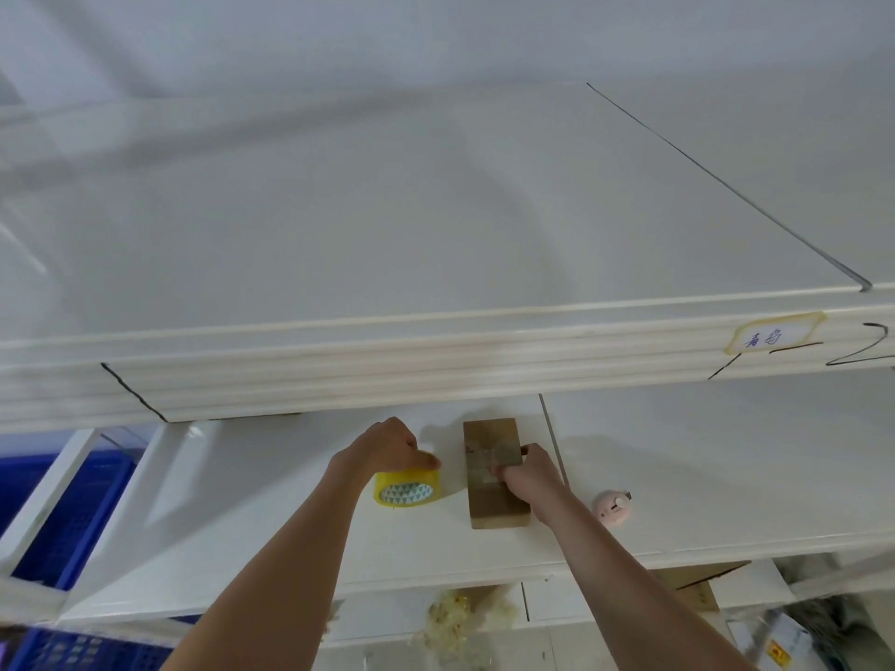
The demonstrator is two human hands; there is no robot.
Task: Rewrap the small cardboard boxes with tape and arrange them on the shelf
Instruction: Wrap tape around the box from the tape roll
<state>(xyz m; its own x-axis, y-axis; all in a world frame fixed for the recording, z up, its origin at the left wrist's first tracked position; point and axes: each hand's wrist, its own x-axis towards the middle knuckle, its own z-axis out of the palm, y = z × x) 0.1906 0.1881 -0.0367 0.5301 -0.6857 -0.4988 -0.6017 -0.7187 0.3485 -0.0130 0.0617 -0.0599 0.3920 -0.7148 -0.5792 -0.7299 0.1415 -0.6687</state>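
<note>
Left hand (pixel 387 445) grips tape roll (pixel 407 489); right hand (pixel 525 474), at its 3 o'clock, presses cardboard box (pixel 494 510) on shelf (pixel 678 477). Taping appears midway; arranging remains.

White shelf board (pixel 271 540) bore a yellow tape roll (pixel 408 487), a brown cardboard box (pixel 495 496) beside it, and a small pink object (pixel 612 509) further right.

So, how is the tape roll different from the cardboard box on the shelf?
The tape roll is yellow and round; the cardboard box is brown and rectangular. The roll looks smaller than the box. The left hand rests on top of the roll, while the right hand presses on the box, which has clear tape across its top. Both sit on the same white shelf.
</note>
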